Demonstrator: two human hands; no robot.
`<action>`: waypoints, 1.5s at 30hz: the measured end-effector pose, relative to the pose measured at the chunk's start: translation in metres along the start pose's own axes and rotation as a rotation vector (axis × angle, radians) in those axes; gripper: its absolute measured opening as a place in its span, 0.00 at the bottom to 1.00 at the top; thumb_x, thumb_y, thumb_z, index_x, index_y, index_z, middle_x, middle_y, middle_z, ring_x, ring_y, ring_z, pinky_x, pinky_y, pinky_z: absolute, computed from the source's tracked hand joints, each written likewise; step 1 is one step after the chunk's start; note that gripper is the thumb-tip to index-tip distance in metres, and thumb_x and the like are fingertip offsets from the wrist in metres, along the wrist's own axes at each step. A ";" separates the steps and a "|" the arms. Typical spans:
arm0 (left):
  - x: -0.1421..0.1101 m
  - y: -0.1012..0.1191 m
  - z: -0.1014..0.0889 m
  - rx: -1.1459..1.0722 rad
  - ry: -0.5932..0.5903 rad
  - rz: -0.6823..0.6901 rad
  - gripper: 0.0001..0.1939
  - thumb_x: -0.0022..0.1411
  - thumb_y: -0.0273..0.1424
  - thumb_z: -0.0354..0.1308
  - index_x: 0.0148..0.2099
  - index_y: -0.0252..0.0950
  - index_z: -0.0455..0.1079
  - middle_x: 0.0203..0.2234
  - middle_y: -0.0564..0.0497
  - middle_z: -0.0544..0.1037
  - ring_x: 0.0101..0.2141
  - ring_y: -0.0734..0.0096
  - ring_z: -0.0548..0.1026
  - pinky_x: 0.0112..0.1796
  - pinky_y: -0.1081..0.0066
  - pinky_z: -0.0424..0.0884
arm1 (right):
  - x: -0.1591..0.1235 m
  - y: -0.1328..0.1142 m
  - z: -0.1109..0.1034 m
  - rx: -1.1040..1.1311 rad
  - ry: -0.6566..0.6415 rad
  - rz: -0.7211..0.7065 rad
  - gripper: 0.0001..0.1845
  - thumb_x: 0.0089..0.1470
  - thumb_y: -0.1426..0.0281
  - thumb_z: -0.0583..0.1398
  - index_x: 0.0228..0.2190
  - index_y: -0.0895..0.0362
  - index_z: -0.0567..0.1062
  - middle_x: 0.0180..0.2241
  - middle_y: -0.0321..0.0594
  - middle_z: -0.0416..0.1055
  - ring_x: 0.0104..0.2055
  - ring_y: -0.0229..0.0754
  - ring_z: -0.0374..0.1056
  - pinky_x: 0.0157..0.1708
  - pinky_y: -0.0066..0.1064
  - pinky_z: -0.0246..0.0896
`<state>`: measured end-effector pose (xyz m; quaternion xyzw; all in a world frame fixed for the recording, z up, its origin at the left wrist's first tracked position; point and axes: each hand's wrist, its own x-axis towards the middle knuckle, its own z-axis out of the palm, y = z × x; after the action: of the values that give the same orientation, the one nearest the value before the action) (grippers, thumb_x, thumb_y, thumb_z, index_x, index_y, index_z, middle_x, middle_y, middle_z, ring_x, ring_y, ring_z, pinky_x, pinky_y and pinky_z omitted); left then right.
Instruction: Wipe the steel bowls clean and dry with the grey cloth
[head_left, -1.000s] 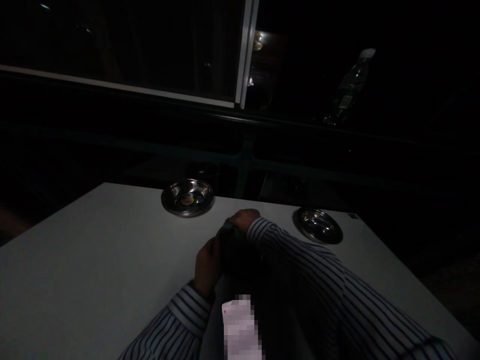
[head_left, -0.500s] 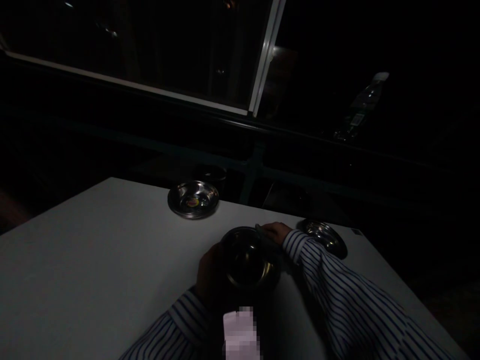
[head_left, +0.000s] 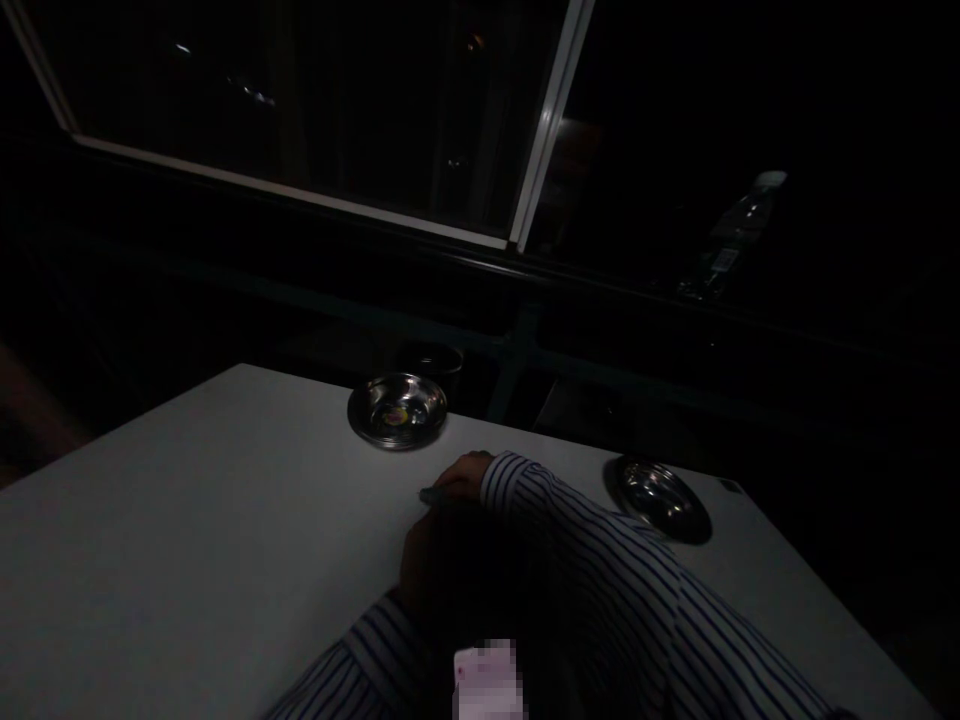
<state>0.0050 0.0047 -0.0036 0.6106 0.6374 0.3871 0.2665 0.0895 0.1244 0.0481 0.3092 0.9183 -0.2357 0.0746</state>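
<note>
My right hand [head_left: 466,476] is closed on a grey piece that looks like a cloth [head_left: 430,495]. It reaches across to the left, just above and beside my left hand [head_left: 418,562]. My left hand lies in deep shadow, curled at the left side of a shiny metal bowl. That bowl is now hidden behind my right hand and striped sleeve [head_left: 585,520]. Beyond my hands, a metal dish [head_left: 397,412] with a yellow and red sticker inside stands on the white table [head_left: 225,520]. Another metal dish [head_left: 661,500] lies to the right of my right forearm.
A dark round container [head_left: 442,360] is behind the table's far edge. Further back are a window frame [head_left: 300,190] and a clear plastic bottle [head_left: 739,235] with a white cap. A blurred pinkish item [head_left: 487,680] shows at the bottom. The surroundings are very dark.
My right hand has moved left from the bowl's far right rim to its left side with the cloth, so its arm now covers the bowl. The view has shifted slightly.
</note>
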 end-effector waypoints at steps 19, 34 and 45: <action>-0.004 0.014 -0.007 -0.308 0.017 0.015 0.18 0.53 0.42 0.51 0.37 0.35 0.74 0.30 0.44 0.80 0.32 0.58 0.76 0.33 0.65 0.70 | -0.052 0.017 -0.019 -0.282 -0.023 0.320 0.15 0.56 0.64 0.54 0.42 0.59 0.71 0.41 0.44 0.71 0.44 0.44 0.67 0.45 0.42 0.59; 0.001 0.006 -0.001 -0.335 -0.028 -0.059 0.22 0.58 0.42 0.45 0.38 0.31 0.73 0.32 0.43 0.80 0.32 0.62 0.76 0.32 0.68 0.69 | -0.074 0.032 -0.012 -0.335 -0.039 0.366 0.19 0.59 0.60 0.51 0.46 0.58 0.69 0.43 0.45 0.71 0.44 0.44 0.67 0.44 0.43 0.60; 0.005 0.002 -0.002 -0.204 0.062 -0.105 0.23 0.58 0.40 0.44 0.43 0.29 0.72 0.38 0.39 0.78 0.38 0.58 0.75 0.39 0.64 0.68 | -0.081 0.046 -0.009 -0.128 0.081 0.290 0.18 0.59 0.62 0.51 0.46 0.57 0.68 0.44 0.41 0.70 0.45 0.42 0.67 0.47 0.42 0.59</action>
<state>0.0039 0.0092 0.0003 0.5337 0.6337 0.4542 0.3276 0.1824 0.1177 0.0608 0.4424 0.8794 -0.1508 0.0904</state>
